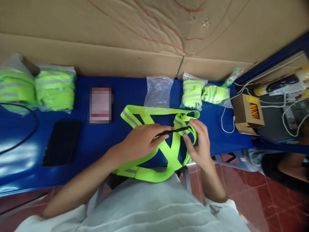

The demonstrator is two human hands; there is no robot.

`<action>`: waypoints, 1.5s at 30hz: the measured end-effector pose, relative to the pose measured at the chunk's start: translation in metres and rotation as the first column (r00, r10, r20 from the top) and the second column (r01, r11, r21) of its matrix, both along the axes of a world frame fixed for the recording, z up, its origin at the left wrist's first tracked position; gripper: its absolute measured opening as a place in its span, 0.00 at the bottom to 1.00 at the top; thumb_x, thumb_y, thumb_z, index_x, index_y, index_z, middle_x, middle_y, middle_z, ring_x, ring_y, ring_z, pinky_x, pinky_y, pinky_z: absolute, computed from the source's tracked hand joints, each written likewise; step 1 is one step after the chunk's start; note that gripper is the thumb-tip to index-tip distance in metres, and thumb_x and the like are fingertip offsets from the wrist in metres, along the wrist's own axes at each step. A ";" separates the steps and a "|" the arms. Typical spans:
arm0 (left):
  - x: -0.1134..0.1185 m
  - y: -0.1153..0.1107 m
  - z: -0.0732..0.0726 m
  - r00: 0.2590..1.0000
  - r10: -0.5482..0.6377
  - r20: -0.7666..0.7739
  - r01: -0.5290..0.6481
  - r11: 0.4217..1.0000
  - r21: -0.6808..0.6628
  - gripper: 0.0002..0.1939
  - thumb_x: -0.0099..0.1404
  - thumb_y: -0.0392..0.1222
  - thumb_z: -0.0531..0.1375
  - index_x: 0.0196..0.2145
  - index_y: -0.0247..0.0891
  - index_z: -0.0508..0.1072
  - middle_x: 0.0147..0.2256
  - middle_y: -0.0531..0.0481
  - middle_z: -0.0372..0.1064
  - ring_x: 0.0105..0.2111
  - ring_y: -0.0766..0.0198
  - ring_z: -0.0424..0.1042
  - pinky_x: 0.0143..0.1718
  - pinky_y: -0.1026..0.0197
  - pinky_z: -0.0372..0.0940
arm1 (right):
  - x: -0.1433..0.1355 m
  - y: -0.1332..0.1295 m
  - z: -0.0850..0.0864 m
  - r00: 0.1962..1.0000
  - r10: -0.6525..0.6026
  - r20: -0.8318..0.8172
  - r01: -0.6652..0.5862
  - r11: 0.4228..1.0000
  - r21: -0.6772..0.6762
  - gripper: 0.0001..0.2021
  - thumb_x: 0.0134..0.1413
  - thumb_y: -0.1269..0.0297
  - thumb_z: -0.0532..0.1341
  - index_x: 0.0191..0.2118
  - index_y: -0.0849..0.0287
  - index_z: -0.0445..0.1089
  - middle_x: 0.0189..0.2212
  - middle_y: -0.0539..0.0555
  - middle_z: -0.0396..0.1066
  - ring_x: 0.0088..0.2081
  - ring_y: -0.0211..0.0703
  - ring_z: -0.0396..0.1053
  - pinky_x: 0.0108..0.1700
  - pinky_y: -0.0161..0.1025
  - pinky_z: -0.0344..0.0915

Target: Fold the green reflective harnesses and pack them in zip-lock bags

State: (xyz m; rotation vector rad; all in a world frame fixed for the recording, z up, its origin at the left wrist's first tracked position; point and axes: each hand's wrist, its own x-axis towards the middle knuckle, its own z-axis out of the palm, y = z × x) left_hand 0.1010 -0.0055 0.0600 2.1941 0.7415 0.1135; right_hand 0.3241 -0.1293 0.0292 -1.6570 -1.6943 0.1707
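Note:
A neon yellow-green strap harness (171, 158) with grey reflective stripes lies loosely over the blue table and hangs toward my lap. Between my hands stretches a black buckle or strip (178, 130) joined to the straps. My left hand (142, 138) pinches its left end between thumb and fingers. At its right end, my right hand (200, 141) holds a loop of the strap and the black piece between thumb and fingers. Just beyond the harness, an unfilled clear zip bag (158, 92) lies flat on the table.
Bagged green straps sit at the back left (55, 90) and back right (192, 94). A black phone (61, 142) and a blurred card (100, 104) lie left on the blue table (89, 141). Right are a cardboard box (247, 114), white cables and a person's arm (293, 167).

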 end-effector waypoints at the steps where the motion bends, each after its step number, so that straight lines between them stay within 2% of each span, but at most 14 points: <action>1: -0.001 -0.001 0.000 1.000 0.006 -0.002 -0.006 0.999 0.052 0.19 0.77 0.47 0.54 0.63 0.50 0.72 0.51 0.49 0.78 0.46 0.58 0.79 0.47 0.57 0.71 | 0.001 0.000 0.000 0.998 -0.040 -0.049 0.040 0.999 -0.002 0.27 0.67 0.68 0.62 0.68 0.48 0.61 0.60 0.59 0.68 0.64 0.54 0.67 0.63 0.56 0.70; 7: 0.001 -0.008 -0.009 0.999 0.045 -0.020 -0.030 0.884 0.466 0.33 0.69 0.32 0.57 0.69 0.47 0.62 0.54 0.41 0.65 0.48 0.54 0.74 0.50 0.50 0.76 | 0.001 -0.004 -0.003 0.947 -0.058 -0.315 0.039 0.997 -0.068 0.12 0.66 0.68 0.63 0.52 0.51 0.75 0.47 0.53 0.77 0.50 0.45 0.75 0.52 0.44 0.74; 13: -0.001 -0.008 -0.019 0.997 0.077 0.007 -0.063 0.763 0.643 0.40 0.68 0.37 0.64 0.73 0.40 0.53 0.53 0.36 0.61 0.50 0.48 0.72 0.50 0.46 0.77 | 0.014 -0.002 -0.001 0.823 -0.094 -0.560 -0.099 0.947 -0.304 0.10 0.63 0.59 0.68 0.48 0.53 0.76 0.43 0.51 0.80 0.42 0.42 0.78 0.43 0.38 0.75; 15: -0.003 -0.008 -0.019 0.998 0.049 0.038 -0.062 0.794 0.605 0.39 0.70 0.42 0.64 0.72 0.41 0.54 0.53 0.37 0.60 0.48 0.51 0.72 0.49 0.48 0.77 | 0.020 0.000 -0.001 0.790 -0.074 -0.609 -0.141 0.944 -0.297 0.11 0.61 0.58 0.69 0.47 0.53 0.76 0.42 0.51 0.80 0.41 0.42 0.78 0.42 0.38 0.75; 18: -0.006 -0.011 -0.013 0.996 0.027 0.083 -0.057 0.918 0.391 0.31 0.70 0.49 0.65 0.67 0.46 0.63 0.54 0.42 0.60 0.44 0.59 0.74 0.44 0.55 0.77 | 0.022 0.000 -0.001 0.791 -0.058 -0.609 -0.121 0.961 -0.250 0.11 0.61 0.59 0.70 0.48 0.53 0.76 0.43 0.51 0.79 0.42 0.42 0.78 0.44 0.39 0.75; 20: -0.006 -0.014 -0.007 0.992 0.056 0.110 -0.085 0.959 0.271 0.25 0.69 0.51 0.66 0.60 0.45 0.68 0.54 0.44 0.61 0.44 0.60 0.74 0.42 0.57 0.77 | 0.016 0.000 -0.001 0.816 -0.074 -0.573 -0.078 0.969 -0.236 0.11 0.61 0.59 0.70 0.48 0.53 0.76 0.43 0.52 0.79 0.43 0.42 0.78 0.45 0.40 0.74; 23: -0.004 -0.018 0.001 0.977 0.081 0.195 -0.125 0.966 0.227 0.20 0.67 0.48 0.66 0.54 0.43 0.70 0.54 0.45 0.66 0.48 0.59 0.76 0.46 0.57 0.76 | 0.002 -0.003 -0.001 0.839 -0.123 -0.531 0.001 0.974 -0.225 0.11 0.62 0.59 0.69 0.49 0.53 0.75 0.44 0.52 0.78 0.43 0.43 0.77 0.46 0.40 0.74; 26: 0.001 -0.023 0.000 0.956 0.037 0.290 -0.126 0.947 0.296 0.16 0.65 0.40 0.65 0.49 0.42 0.69 0.50 0.48 0.73 0.47 0.60 0.78 0.46 0.58 0.74 | -0.010 -0.005 0.003 0.870 -0.153 -0.469 0.069 0.979 -0.191 0.11 0.62 0.62 0.68 0.50 0.52 0.75 0.44 0.52 0.78 0.44 0.44 0.77 0.49 0.43 0.74; 30: 0.006 -0.028 -0.008 0.937 -0.026 0.348 -0.165 0.846 0.508 0.08 0.63 0.36 0.62 0.41 0.39 0.69 0.40 0.48 0.77 0.40 0.57 0.79 0.41 0.57 0.73 | -0.007 -0.008 0.016 0.917 0.020 -0.397 -0.090 0.983 -0.158 0.14 0.62 0.66 0.68 0.53 0.51 0.74 0.49 0.53 0.77 0.51 0.45 0.76 0.54 0.44 0.73; 33: 0.006 -0.029 -0.012 0.924 -0.088 0.371 -0.152 0.808 0.570 0.04 0.64 0.34 0.60 0.38 0.38 0.69 0.35 0.49 0.76 0.36 0.59 0.78 0.39 0.58 0.72 | 0.006 -0.013 0.028 0.910 0.159 -0.382 -0.237 0.957 -0.167 0.17 0.63 0.66 0.68 0.56 0.50 0.73 0.52 0.54 0.76 0.55 0.46 0.75 0.57 0.46 0.73; 37: 0.005 -0.028 -0.013 0.917 -0.151 0.368 -0.104 0.801 0.589 0.05 0.62 0.32 0.60 0.36 0.38 0.69 0.33 0.50 0.75 0.34 0.62 0.75 0.37 0.59 0.70 | 0.015 -0.023 0.038 0.927 0.184 -0.328 -0.253 0.950 -0.182 0.15 0.67 0.68 0.65 0.57 0.50 0.74 0.53 0.55 0.78 0.56 0.46 0.75 0.58 0.46 0.73; 39: 0.004 -0.027 -0.014 0.917 -0.201 0.344 -0.071 0.767 0.637 0.04 0.62 0.32 0.59 0.35 0.37 0.69 0.33 0.50 0.74 0.33 0.61 0.75 0.36 0.58 0.69 | 0.016 -0.028 0.040 0.936 0.183 -0.299 -0.249 0.948 -0.200 0.15 0.68 0.67 0.63 0.58 0.50 0.73 0.54 0.55 0.77 0.57 0.46 0.75 0.58 0.46 0.72; 42: 0.002 -0.024 -0.015 0.908 -0.335 0.251 0.026 0.643 0.765 0.04 0.64 0.31 0.60 0.35 0.37 0.69 0.34 0.50 0.74 0.35 0.61 0.75 0.37 0.57 0.69 | 0.020 -0.029 0.038 0.898 0.203 -0.390 -0.308 0.924 -0.229 0.15 0.68 0.54 0.64 0.55 0.52 0.74 0.52 0.56 0.77 0.56 0.48 0.75 0.58 0.46 0.71; 45: 0.000 -0.022 -0.014 0.884 -0.441 0.155 0.093 0.491 0.866 0.04 0.68 0.32 0.60 0.35 0.39 0.70 0.36 0.51 0.74 0.36 0.62 0.74 0.39 0.57 0.68 | 0.028 -0.020 0.032 0.783 0.070 -0.618 -0.324 0.894 -0.309 0.25 0.66 0.38 0.58 0.47 0.56 0.75 0.46 0.57 0.77 0.49 0.48 0.76 0.51 0.43 0.73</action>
